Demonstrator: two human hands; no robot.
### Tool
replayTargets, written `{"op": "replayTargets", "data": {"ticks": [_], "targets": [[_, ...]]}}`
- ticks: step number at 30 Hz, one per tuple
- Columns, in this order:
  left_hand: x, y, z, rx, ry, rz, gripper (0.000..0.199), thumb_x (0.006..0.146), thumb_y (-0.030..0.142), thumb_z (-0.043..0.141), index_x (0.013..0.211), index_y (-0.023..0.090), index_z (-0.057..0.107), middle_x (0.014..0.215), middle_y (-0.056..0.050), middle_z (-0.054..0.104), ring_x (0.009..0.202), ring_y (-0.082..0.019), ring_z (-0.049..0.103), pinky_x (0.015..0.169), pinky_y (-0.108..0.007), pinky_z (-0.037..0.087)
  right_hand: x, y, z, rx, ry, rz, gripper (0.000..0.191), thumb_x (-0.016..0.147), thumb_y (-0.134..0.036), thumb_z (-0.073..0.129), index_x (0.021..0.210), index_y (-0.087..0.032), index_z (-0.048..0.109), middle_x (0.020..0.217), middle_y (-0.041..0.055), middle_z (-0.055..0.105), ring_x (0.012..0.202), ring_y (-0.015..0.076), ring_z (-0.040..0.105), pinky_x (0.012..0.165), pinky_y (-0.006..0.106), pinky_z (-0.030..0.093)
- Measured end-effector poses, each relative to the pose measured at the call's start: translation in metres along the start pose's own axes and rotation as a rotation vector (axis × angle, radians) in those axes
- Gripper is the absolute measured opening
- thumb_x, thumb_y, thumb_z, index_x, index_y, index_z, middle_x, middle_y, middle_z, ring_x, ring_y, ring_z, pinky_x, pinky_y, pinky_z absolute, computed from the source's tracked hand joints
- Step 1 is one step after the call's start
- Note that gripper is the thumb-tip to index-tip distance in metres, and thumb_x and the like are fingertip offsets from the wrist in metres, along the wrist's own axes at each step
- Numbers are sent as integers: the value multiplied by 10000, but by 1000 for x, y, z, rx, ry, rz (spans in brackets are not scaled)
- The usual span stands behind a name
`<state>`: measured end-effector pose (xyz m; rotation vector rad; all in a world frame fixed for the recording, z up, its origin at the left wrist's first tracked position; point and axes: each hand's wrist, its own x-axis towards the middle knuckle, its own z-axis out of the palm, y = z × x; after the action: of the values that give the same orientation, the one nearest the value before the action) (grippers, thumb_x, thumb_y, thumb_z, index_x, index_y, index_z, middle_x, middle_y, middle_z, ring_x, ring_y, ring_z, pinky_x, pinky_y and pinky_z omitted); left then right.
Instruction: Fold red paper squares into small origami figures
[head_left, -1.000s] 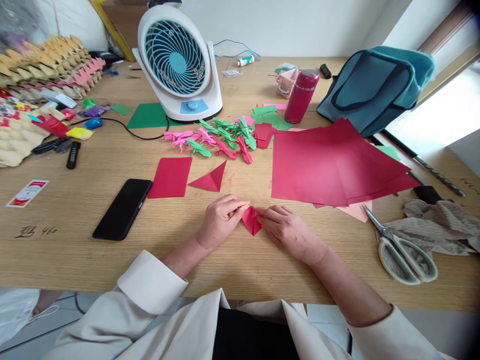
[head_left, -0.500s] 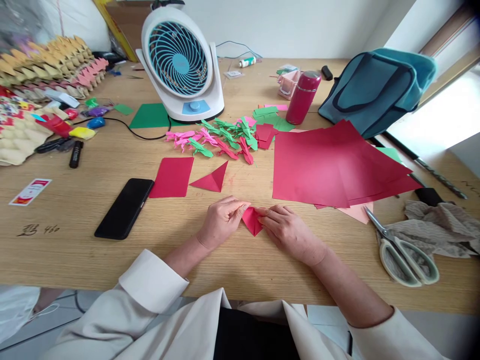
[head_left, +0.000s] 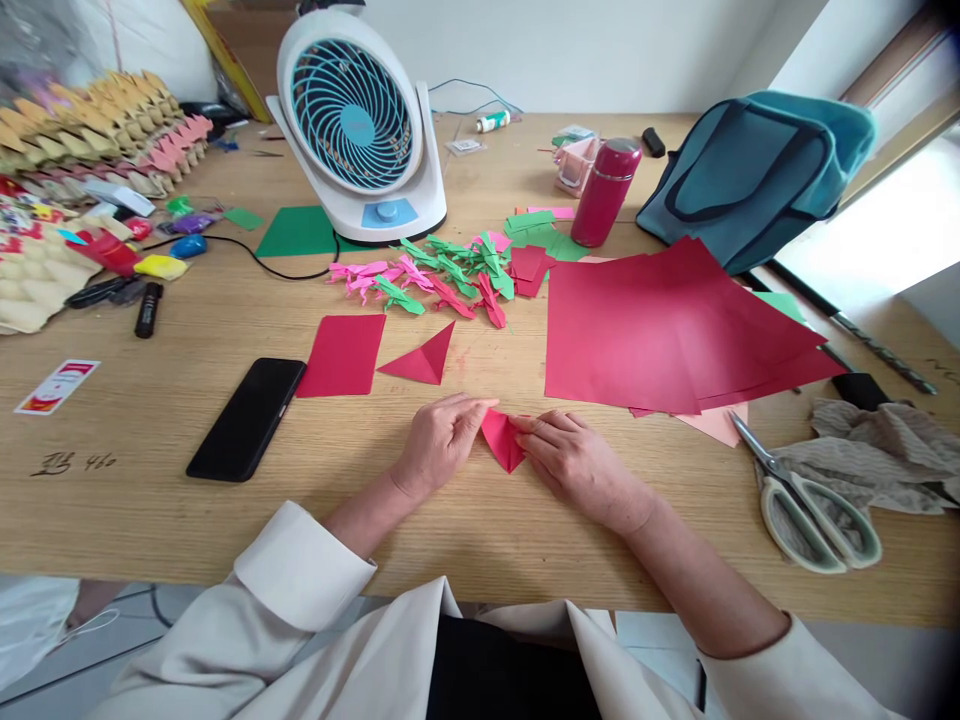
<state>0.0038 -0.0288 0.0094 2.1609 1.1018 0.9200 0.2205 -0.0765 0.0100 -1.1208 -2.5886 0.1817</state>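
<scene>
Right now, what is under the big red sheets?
Pink paper pokes out at the near edge, and green paper shows past the right edge. Whatever else lies beneath the big red sheets is covered.

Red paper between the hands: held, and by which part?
The folded red paper, by its upper left corner in the left hand; the right hand's fingers cover its right side.

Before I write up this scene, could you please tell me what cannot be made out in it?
All in the head view:
- The folded red paper's right side: hidden by the right hand.
- The right thumb's grip: hidden behind that hand's fingers.
- Number of large red sheets: they overlap.
- Small print on the card: too small.
- Bumpy trays' full extent: cut off by the left edge.
</scene>
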Motion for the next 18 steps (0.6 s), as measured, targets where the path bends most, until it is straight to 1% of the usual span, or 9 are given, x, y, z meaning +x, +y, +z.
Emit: {"op": "replayTargets", "data": {"ticks": [2,4,6,10,15,17,18], "targets": [[0,-1,4,61,21,-11,255,941,311,547,1027,155,729,869,-67,735,791,-161,662,758,-277,507,0,-1,0,2,-5,1,160,954,-121,488,998,-136,640,1274,136,634,992,246,563,837,411,497],[1,-2,8,91,53,-22,200,906,300,605,979,166,735,810,-52,731,715,-153,642,724,-278,510,0,-1,-1,4,-4,1,167,957,-118,480,998,-135,641,1270,142,635,992,246,566,836,413,497],[1,-3,10,79,61,-16,197,926,264,566,956,174,738,855,-57,746,758,-159,662,741,-281,515,0,-1,-1,2,0,0,174,959,-112,473,997,-133,641,1279,143,631,997,248,565,837,417,498],[3,-1,7,27,18,-32,311,980,231,435,999,164,738,972,-74,755,922,-185,689,842,-297,511,0,-1,-1,-7,-8,-5,166,956,-116,479,1000,-133,638,1298,139,621,1009,255,561,838,420,500],[4,2,2,-17,-19,-93,435,1014,249,307,1024,170,734,1009,-76,748,975,-183,683,873,-290,499,0,-1,-1,-17,-12,-2,169,952,-108,476,975,-132,641,1314,136,614,988,252,559,831,418,501],[4,2,3,1,-32,-95,409,1011,256,322,1028,179,723,1021,-70,743,974,-178,681,867,-285,498,0,-1,-1,-15,-5,-2,178,957,-112,469,978,-135,644,1305,141,618,986,250,559,827,415,499],[4,2,4,26,-29,-96,353,1000,274,375,1019,184,716,1008,-66,742,949,-179,681,853,-285,501,0,-1,0,-12,-2,-2,181,959,-114,466,983,-135,644,1298,144,621,986,249,559,826,414,498]]}}
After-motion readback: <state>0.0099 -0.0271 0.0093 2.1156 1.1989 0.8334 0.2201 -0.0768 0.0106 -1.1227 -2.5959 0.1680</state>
